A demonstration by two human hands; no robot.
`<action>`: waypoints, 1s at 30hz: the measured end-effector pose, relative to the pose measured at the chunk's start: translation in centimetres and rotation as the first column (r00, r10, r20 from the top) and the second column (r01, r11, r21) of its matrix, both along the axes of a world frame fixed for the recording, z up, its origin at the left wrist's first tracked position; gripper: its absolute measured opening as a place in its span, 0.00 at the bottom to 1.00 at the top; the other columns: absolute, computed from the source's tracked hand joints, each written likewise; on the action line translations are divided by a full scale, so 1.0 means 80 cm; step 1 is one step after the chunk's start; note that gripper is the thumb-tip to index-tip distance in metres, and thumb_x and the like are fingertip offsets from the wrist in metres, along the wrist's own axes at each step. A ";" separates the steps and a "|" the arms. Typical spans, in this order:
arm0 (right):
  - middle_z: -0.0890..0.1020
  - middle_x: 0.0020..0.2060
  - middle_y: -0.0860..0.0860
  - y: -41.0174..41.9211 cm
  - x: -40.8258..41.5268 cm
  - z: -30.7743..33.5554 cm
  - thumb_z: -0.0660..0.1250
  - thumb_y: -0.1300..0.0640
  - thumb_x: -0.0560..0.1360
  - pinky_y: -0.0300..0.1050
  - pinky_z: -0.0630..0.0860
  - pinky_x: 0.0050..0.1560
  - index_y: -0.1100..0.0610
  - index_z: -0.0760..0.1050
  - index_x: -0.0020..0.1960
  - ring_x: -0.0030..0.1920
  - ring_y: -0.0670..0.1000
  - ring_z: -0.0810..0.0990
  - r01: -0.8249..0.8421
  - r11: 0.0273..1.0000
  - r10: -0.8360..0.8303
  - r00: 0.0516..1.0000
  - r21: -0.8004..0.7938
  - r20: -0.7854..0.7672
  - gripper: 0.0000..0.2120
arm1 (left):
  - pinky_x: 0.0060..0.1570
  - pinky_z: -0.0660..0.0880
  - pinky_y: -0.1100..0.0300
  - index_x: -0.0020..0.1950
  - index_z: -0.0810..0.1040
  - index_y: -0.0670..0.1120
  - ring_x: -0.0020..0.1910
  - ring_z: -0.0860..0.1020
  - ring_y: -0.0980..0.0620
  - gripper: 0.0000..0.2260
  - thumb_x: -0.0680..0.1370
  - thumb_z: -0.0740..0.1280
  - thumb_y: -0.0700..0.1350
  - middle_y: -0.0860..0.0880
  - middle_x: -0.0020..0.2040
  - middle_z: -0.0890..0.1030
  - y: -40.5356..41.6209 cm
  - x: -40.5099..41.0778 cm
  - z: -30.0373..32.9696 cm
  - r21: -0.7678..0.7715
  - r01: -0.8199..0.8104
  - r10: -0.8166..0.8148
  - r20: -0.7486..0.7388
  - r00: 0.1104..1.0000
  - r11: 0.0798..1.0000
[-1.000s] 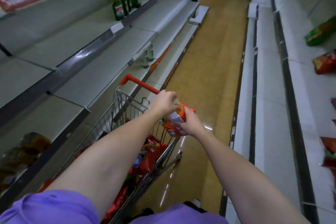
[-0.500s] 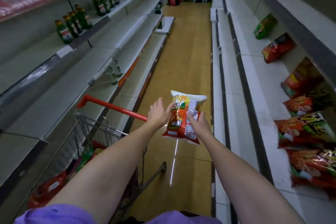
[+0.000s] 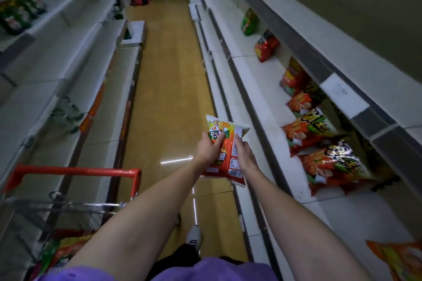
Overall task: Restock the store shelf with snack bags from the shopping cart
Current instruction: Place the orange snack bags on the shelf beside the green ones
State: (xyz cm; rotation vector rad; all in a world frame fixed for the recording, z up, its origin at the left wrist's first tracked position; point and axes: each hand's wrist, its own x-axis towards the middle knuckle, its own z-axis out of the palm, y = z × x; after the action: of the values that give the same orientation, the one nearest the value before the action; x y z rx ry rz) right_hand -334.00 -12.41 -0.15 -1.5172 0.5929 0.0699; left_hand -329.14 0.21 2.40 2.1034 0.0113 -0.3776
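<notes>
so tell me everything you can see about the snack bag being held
The orange and white glossy plastic snack bag is puffed and sealed, with a white top seam, a cartoon figure, green-edged lettering, and a printed panel and barcode low on its right side. It is held roughly upright over the yellow floor beside the white right-hand shelf. The left hand and the right hand grip its two sides.

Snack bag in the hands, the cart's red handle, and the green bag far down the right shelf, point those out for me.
snack bag (image 3: 225,134): head view, printed front near the top.
cart handle (image 3: 75,170): head view, middle of the red bar.
green bag (image 3: 249,22): head view, centre of its front.
</notes>
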 end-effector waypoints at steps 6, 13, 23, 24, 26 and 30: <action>0.84 0.50 0.54 -0.045 0.002 0.001 0.57 0.19 0.67 0.52 0.82 0.45 0.52 0.65 0.70 0.43 0.55 0.85 0.259 0.965 -0.263 0.951 -0.048 -0.161 0.46 | 0.44 0.76 0.57 0.62 0.70 0.43 0.43 0.79 0.52 0.26 0.79 0.62 0.65 0.47 0.52 0.81 -0.055 0.027 -0.005 0.035 0.261 -0.261 0.007 0.965 0.965; 0.80 0.51 0.56 -0.071 0.017 0.018 0.53 0.30 0.79 0.46 0.73 0.43 0.59 0.68 0.68 0.42 0.52 0.79 0.311 0.890 -0.378 0.912 -0.334 -0.158 0.35 | 0.55 0.78 0.48 0.65 0.70 0.44 0.51 0.82 0.43 0.29 0.82 0.50 0.67 0.41 0.55 0.82 -0.091 0.060 -0.011 0.071 0.398 -0.401 0.050 0.915 0.915; 0.82 0.50 0.56 -0.096 0.076 0.021 0.71 0.39 0.71 0.54 0.81 0.51 0.57 0.75 0.54 0.49 0.57 0.82 0.439 0.811 -0.526 0.836 -0.387 -0.155 0.24 | 0.40 0.76 0.56 0.65 0.67 0.51 0.44 0.81 0.53 0.22 0.80 0.60 0.65 0.52 0.52 0.81 -0.101 0.147 0.009 0.122 0.477 -0.492 0.208 0.845 0.870; 0.82 0.50 0.55 -0.094 0.078 0.024 0.72 0.47 0.73 0.55 0.81 0.53 0.56 0.75 0.53 0.48 0.55 0.82 0.432 0.814 -0.516 0.845 -0.388 -0.143 0.15 | 0.41 0.78 0.55 0.64 0.67 0.52 0.44 0.81 0.53 0.22 0.79 0.60 0.66 0.52 0.53 0.81 -0.104 0.152 0.009 0.105 0.468 -0.480 0.206 0.853 0.877; 0.84 0.51 0.55 -0.084 0.079 0.041 0.69 0.54 0.78 0.54 0.81 0.54 0.52 0.76 0.49 0.47 0.52 0.83 0.439 0.848 -0.483 0.871 -0.297 -0.090 0.03 | 0.48 0.80 0.49 0.63 0.67 0.53 0.47 0.82 0.50 0.22 0.79 0.59 0.68 0.51 0.53 0.82 -0.113 0.156 0.011 0.029 0.450 -0.447 0.190 0.874 0.893; 0.81 0.52 0.47 -0.076 0.083 0.060 0.68 0.39 0.77 0.47 0.80 0.45 0.47 0.72 0.63 0.49 0.47 0.81 0.473 0.881 -0.471 0.879 0.004 -0.071 0.20 | 0.54 0.77 0.48 0.61 0.71 0.49 0.51 0.80 0.46 0.19 0.85 0.49 0.60 0.47 0.53 0.82 -0.133 0.149 0.016 -0.126 0.432 -0.406 0.187 0.894 0.893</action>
State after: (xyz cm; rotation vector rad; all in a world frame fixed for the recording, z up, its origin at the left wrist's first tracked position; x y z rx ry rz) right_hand -327.33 -18.50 4.69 -1.3152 1.0016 -0.2493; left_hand -317.18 -10.39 3.65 1.9554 -0.5603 -0.4523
